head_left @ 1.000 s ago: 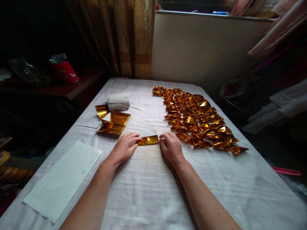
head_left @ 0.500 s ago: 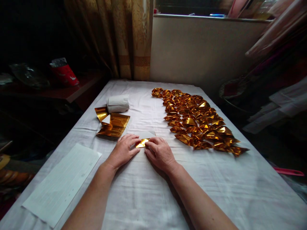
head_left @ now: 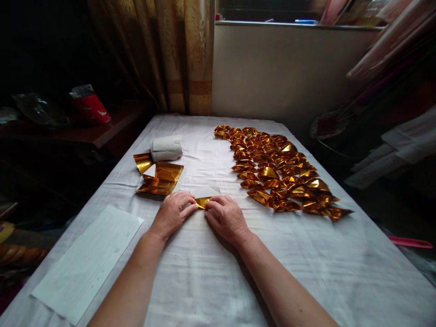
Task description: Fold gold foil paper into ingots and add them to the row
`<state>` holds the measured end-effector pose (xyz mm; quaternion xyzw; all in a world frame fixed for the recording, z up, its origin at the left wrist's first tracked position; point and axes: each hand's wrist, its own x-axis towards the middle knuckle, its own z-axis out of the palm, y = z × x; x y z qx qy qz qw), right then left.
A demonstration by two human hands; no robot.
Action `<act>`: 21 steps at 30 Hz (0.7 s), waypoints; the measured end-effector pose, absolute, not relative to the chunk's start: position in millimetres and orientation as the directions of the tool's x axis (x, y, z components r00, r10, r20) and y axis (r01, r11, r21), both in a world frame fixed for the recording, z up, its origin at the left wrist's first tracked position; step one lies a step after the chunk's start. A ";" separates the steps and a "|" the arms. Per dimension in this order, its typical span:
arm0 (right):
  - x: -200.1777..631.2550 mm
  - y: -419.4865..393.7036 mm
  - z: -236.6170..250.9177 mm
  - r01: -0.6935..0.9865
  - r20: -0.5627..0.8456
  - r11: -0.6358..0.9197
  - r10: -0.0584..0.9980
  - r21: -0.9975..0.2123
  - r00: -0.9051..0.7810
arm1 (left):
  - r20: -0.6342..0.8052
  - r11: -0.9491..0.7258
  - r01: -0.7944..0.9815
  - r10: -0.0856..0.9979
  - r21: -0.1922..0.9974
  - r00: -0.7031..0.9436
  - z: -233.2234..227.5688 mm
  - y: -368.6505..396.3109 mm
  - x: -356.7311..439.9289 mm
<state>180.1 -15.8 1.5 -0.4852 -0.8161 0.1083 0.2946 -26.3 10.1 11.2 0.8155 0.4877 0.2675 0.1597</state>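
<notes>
White-clothed table (head_left: 190, 281); folded foil pcs (head_left: 269, 173) R; gold strip (head_left: 201, 202) ctr; white roll (head_left: 166, 149), foil sheets (head_left: 170, 175), prob. printed paper (head_left: 88, 263) L.

It looks like a room in a home: a patterned curtain (head_left: 197, 59) hangs beyond the left hand (head_left: 173, 213), clothes (head_left: 410, 141) seem to hang well right of the right hand (head_left: 227, 217), dark wooden furniture (head_left: 117, 121) stands left of both, and a white cloth (head_left: 289, 259) spreads beneath them.

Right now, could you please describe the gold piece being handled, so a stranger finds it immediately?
On the white cloth, look between the left hand and the right hand. The gold piece there is the only one both hands touch.
</notes>
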 end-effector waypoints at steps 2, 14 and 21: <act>178.7 -16.4 2.0 0.728 0.383 0.513 0.851 -0.456 -0.360 | 0.305 -0.491 0.705 0.871 0.511 0.385 12.2 7.9 -21.8; 175.9 -14.4 4.3 0.784 0.346 0.464 0.876 -0.413 -0.337 | 0.339 -0.496 0.710 0.866 0.499 0.367 5.5 5.0 -14.7; 167.9 -13.0 5.8 0.839 0.284 0.387 0.913 -0.381 -0.292 | 0.309 -0.480 0.742 0.875 0.468 0.372 5.7 7.9 -21.5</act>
